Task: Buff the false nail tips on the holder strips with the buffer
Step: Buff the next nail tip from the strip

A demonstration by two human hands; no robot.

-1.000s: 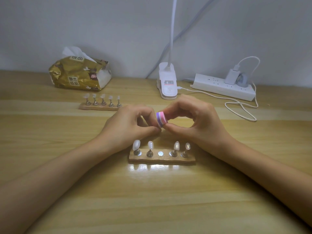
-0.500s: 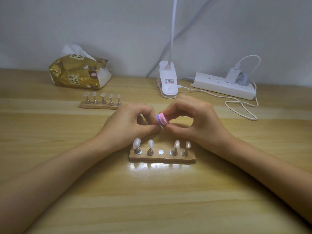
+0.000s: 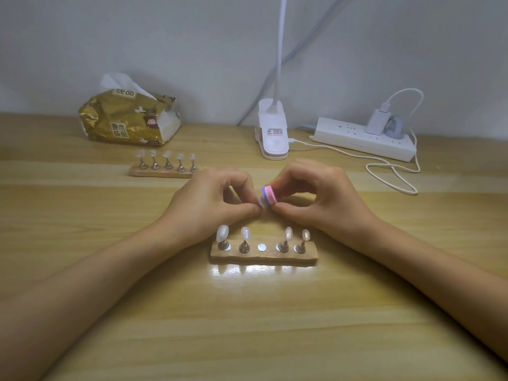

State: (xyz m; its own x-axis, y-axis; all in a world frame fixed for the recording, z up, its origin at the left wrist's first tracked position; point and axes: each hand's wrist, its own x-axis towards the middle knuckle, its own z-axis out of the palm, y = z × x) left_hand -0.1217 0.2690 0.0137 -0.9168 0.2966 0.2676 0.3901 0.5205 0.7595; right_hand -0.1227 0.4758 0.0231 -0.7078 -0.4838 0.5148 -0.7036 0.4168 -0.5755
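Head view, then: where is the buffer (image 3: 268, 196)?
– Up off the table (image 3: 247, 325), pinched between the thumb and fingers of the right hand (image 3: 324, 199). It's a small block in pink, purple and white layers.
– And the left hand (image 3: 209, 204)?
– Curled, with thumb and forefinger gripping a loose nail tip (image 3: 259, 201). The tip sits right against the buffer's left face. Only a pale sliver of it shows.
– What about the holder strips?
– The near strip (image 3: 264, 255) lies just below both hands. Four nail tips (image 3: 222, 233) stand on its pegs, two on either side of a bare metal disc (image 3: 261, 247). The far strip (image 3: 162, 171) lies beyond the left hand, well apart, with five tips upright on it.
– Anything else back there?
– A gold tissue pack (image 3: 129, 119) by the wall, a white clip lamp (image 3: 272, 133) behind the hands, and a power strip (image 3: 362, 138) to the right with a charger (image 3: 378, 121) plugged in. A white cable (image 3: 395, 177) loops on the table in front of the power strip.
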